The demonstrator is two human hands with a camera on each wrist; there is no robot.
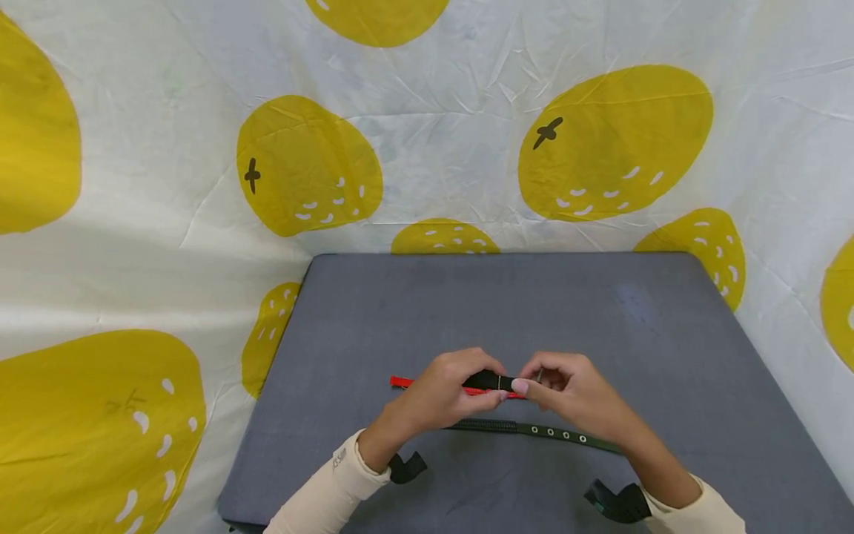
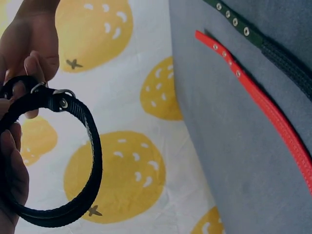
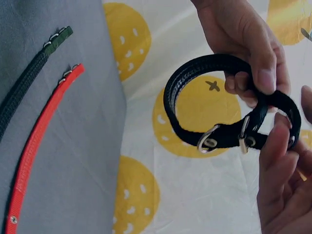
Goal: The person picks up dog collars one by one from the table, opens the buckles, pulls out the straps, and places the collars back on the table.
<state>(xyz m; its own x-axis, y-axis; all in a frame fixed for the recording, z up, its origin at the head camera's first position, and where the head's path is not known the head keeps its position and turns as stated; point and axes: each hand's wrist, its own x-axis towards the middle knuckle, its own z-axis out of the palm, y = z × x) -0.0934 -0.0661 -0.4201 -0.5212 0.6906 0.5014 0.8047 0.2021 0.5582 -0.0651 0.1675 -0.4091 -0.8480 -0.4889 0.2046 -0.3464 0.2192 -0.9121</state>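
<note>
A black collar point(image 3: 183, 87) with a metal buckle point(image 3: 244, 136) and a D-ring point(image 3: 207, 139) is held up above the table between both hands. It forms a round loop, and its strap bends into a smaller loop beside the buckle. My left hand point(image 1: 454, 382) grips the band between thumb and fingers. With thumb and fingertips, my right hand point(image 1: 577, 389) pinches the strap near the buckle. Beyond the hands a red collar point(image 1: 400, 382) lies on the table, partly hidden by them. Closer to me is a dark green collar point(image 1: 494, 425) with several eyelets.
A grey table point(image 1: 373, 311) lies beneath the hands, its far edge against a white cloth point(image 1: 454, 163) printed with yellow fruit. The cloth also hangs along the left and right sides. Dark bands point(image 1: 617, 502) show at both wrists.
</note>
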